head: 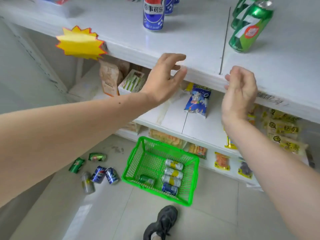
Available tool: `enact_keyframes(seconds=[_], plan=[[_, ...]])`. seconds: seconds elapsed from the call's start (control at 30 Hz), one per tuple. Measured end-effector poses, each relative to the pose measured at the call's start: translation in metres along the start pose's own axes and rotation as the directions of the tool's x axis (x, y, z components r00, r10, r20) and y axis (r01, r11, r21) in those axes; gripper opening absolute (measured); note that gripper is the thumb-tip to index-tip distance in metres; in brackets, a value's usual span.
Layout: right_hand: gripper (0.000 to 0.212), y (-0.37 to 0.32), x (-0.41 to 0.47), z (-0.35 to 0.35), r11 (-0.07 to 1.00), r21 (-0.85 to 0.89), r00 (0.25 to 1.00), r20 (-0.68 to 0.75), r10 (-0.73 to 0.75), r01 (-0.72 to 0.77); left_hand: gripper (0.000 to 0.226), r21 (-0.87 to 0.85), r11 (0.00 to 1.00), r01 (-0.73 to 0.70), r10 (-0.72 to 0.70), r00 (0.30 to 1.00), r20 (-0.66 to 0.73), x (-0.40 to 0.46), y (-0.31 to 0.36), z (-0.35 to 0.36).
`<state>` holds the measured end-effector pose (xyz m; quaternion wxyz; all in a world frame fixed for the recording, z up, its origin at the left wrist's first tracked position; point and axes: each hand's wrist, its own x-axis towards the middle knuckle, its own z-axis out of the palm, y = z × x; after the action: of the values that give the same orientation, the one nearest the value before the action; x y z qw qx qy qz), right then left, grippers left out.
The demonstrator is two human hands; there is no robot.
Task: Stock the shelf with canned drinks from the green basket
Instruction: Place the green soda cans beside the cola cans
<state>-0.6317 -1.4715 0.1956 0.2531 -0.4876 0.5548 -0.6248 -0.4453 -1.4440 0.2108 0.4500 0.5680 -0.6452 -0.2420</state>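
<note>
Readable at 12 o'clock: "百事可乐" in dark characters on the white band of a blue can (153, 13) standing on the shelf (190, 49). At 1 o'clock, a large white "7" on a green can (247, 30), above a red patch with print too small to read. Elsewhere, no legible lettering; starburst tag (80, 43) blank.

Head view: worn on the head, looking forward and steeply down.
Faces: shelf (199, 49) front edge, close up.
Below: floor and basket (138, 163), farther off.
</note>
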Motion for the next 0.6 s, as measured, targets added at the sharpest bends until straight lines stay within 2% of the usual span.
enact_keyframes(seconds=[0.1,0.23,0.37,0.47,0.6], plan=[[0.011,0.032,-0.055,0.013,1.0,-0.01,0.996,0.091,0.023,-0.022,0.034,0.068,0.998,0.019,-0.019,1.0,-0.004,-0.048,-0.039,-0.004],[0.015,0.099,-0.116,0.022,0.986,-0.113,0.965,0.217,0.145,-0.123,0.034,0.101,0.978,0.182,-0.188,0.98,0.061,-0.105,-0.104,0.007],[0.02,0.179,-0.16,0.027,0.964,-0.229,0.921,0.33,0.208,-0.136,0.034,0.158,0.938,0.307,-0.326,0.938,0.113,-0.151,-0.169,0.034],[0.02,0.247,-0.185,0.033,0.942,-0.306,0.857,0.439,0.271,-0.141,0.034,0.177,0.893,0.413,-0.439,0.887,0.145,-0.179,-0.218,0.061],[0.019,0.336,-0.218,0.042,0.89,-0.433,0.725,0.567,0.39,-0.14,0.037,0.237,0.808,0.54,-0.582,0.794,0.178,-0.211,-0.286,0.102]])
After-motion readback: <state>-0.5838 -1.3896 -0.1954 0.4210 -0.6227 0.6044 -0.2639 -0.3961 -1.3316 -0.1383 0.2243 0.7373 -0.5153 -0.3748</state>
